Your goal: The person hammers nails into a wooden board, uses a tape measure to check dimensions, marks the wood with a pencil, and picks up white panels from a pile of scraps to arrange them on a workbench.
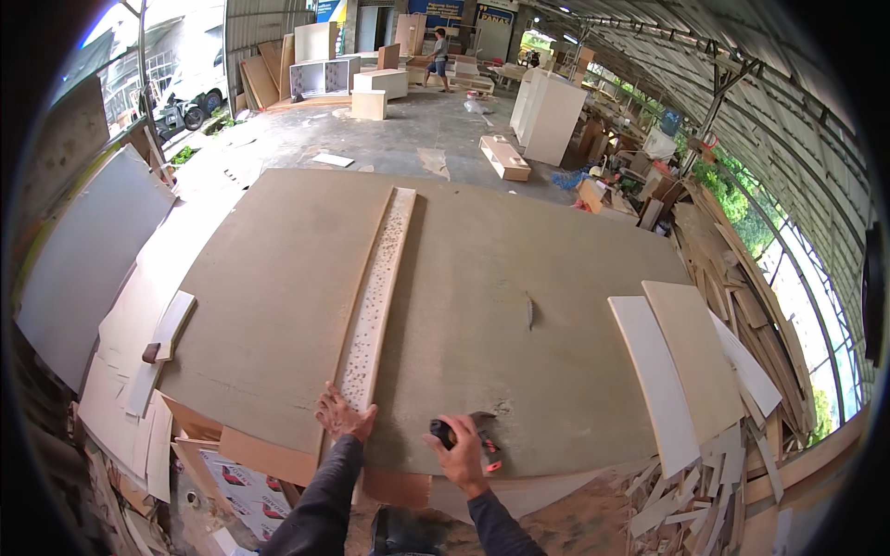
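A long narrow wooden panel [378,301] lies lengthwise on the large brown worktable [278,269], its pale face covered in dark speckles and its long edges plain wood. My left hand [345,414] rests on its near end, fingers spread. To the right, my right hand [461,454] curls around a black rounded tool [441,432], low over the table's near edge. Its exact kind is hard to make out. Just beyond those fingers are a dark curved piece [482,417] and a red-and-black item [491,456], both partly covered.
A thin dark sliver [530,310] lies on the table's right half. Pale boards [654,380] overlap the right edge, beside scrap wood [691,491]. A white strip with a brown block [151,352] sits at the left edge. Cabinets [324,76] and another person [438,60] are far back.
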`<state>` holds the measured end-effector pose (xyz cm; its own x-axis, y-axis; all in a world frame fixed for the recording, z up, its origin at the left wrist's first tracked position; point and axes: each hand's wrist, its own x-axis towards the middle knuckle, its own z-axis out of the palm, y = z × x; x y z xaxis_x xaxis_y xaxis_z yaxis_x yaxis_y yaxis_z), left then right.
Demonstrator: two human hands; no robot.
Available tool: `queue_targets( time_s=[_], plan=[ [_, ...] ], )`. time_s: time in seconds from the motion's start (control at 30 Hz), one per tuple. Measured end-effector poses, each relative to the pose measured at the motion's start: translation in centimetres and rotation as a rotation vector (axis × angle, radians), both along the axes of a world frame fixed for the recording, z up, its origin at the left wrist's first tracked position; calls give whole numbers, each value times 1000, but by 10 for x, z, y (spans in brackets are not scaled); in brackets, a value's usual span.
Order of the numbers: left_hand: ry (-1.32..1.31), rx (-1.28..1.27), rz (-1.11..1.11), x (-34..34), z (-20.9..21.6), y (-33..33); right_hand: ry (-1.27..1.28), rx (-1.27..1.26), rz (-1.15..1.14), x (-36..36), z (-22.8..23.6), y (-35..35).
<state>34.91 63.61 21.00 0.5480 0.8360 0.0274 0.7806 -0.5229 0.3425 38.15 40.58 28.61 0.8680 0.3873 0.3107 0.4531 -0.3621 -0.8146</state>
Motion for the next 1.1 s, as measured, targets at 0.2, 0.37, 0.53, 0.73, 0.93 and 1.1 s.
queue_targets(
  time_s=[0.2,0.37,0.53,0.73,0.93,1.1],
  plan=[
    [7,-160,14,0,-63,33,-142,-50,441,6,9,158],
    [-10,-204,-2,11,-48,1,-365,-385,704,6,-25,270],
    [-39,-203,-19,8,-27,-5,-423,-621,840,2,-97,319],
    [103,115,-279,-10,-74,13,-180,-49,460,15,-66,255],
    [103,-305,-143,0,3,19,-213,-441,-567,21,-105,44],
    [30,-220,-157,0,-8,17,-19,-763,-803,-19,-121,-45]
  ],
)
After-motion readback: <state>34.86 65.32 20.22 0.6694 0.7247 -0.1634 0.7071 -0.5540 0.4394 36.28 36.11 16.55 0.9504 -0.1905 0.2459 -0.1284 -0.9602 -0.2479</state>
